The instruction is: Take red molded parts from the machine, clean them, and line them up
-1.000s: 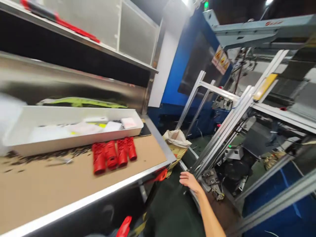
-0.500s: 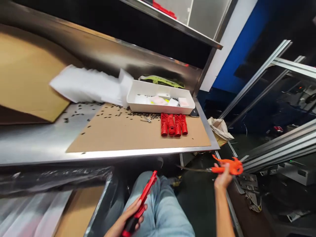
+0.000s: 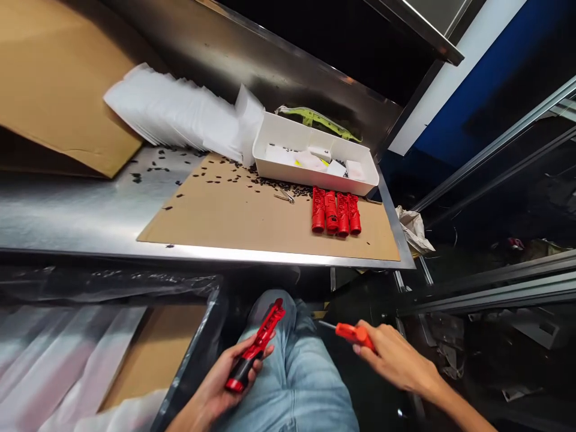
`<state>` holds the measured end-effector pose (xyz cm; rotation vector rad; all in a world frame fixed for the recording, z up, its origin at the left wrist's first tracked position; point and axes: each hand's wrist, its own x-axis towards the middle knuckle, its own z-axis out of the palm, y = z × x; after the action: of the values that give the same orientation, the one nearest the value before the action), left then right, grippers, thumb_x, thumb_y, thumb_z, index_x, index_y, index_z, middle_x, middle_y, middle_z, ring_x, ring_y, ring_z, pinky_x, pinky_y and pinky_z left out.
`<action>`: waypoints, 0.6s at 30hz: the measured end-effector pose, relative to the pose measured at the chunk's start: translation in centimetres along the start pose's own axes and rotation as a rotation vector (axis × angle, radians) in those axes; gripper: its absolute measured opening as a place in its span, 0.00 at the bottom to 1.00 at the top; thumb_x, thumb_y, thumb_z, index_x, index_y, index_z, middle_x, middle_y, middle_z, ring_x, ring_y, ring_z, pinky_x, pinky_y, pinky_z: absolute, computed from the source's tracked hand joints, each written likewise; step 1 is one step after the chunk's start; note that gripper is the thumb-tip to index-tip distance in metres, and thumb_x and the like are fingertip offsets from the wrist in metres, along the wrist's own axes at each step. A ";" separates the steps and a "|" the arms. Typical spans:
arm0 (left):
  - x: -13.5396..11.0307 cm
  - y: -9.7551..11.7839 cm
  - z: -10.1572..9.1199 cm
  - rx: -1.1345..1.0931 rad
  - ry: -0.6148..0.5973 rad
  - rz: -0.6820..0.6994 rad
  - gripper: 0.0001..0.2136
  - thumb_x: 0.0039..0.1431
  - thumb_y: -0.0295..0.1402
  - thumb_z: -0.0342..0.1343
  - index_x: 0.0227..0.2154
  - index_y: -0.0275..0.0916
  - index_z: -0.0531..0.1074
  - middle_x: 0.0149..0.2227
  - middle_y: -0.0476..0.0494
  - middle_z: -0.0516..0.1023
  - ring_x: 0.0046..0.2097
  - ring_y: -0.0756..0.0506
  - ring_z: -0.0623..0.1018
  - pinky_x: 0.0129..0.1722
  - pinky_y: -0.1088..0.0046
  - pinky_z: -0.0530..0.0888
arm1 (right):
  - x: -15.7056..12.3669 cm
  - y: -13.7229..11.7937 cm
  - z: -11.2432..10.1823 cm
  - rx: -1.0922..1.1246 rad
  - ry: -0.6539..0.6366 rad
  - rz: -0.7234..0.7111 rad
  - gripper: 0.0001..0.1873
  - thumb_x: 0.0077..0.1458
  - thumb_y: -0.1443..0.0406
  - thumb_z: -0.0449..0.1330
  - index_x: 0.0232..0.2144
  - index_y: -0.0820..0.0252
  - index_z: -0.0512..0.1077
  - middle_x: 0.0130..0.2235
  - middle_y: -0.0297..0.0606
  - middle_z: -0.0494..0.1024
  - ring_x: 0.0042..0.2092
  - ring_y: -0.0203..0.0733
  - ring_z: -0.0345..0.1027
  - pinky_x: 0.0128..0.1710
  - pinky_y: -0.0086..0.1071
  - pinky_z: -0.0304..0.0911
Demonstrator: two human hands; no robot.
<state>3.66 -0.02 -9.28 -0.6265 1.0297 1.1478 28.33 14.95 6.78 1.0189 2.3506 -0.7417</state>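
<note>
Bare arms, blue jeans

Both forearms are bare, with no sleeves, gloves, watch or rings visible on the left hand (image 3: 220, 384) or right hand (image 3: 396, 360). The legs wear light blue denim jeans (image 3: 292, 378), faded and creased.

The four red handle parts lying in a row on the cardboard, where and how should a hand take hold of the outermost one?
Take the rightmost red part around its middle, thumb on its free right flank, fingers over the top, coming from above and the right. It lies flat on the cardboard, its left side against its neighbours, and the white tray probably blocks the far end.
</note>
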 end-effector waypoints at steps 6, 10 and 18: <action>-0.1 0.1 -0.2 0.082 0.009 0.085 0.09 0.71 0.32 0.48 0.37 0.33 0.71 0.28 0.51 0.74 0.19 0.55 0.69 0.15 0.82 0.68 | 1.0 -2.3 -0.4 -0.139 -0.020 -0.034 0.12 0.65 0.61 0.48 0.44 0.57 0.69 0.39 0.46 0.78 0.43 0.56 0.73 0.41 0.38 0.58; 0.6 -0.1 -0.4 0.231 0.021 0.160 0.11 0.70 0.32 0.50 0.33 0.33 0.71 0.28 0.50 0.74 0.20 0.54 0.69 0.18 0.80 0.69 | 1.1 -2.5 -0.4 -0.177 -0.040 -0.045 0.12 0.65 0.61 0.50 0.45 0.57 0.70 0.39 0.47 0.79 0.42 0.56 0.74 0.39 0.37 0.56; 0.8 -0.7 -1.3 0.896 0.343 0.749 0.21 0.57 0.38 0.58 0.54 0.44 0.73 0.46 0.40 0.79 0.49 0.30 0.74 0.45 0.57 0.69 | 0.6 -2.1 -0.8 -0.180 -0.020 -0.022 0.13 0.66 0.61 0.49 0.47 0.56 0.69 0.40 0.46 0.78 0.43 0.55 0.73 0.39 0.36 0.57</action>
<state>3.96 -1.00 -10.63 0.3354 1.9994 1.0486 26.22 14.54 7.64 0.9059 2.3651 -0.5336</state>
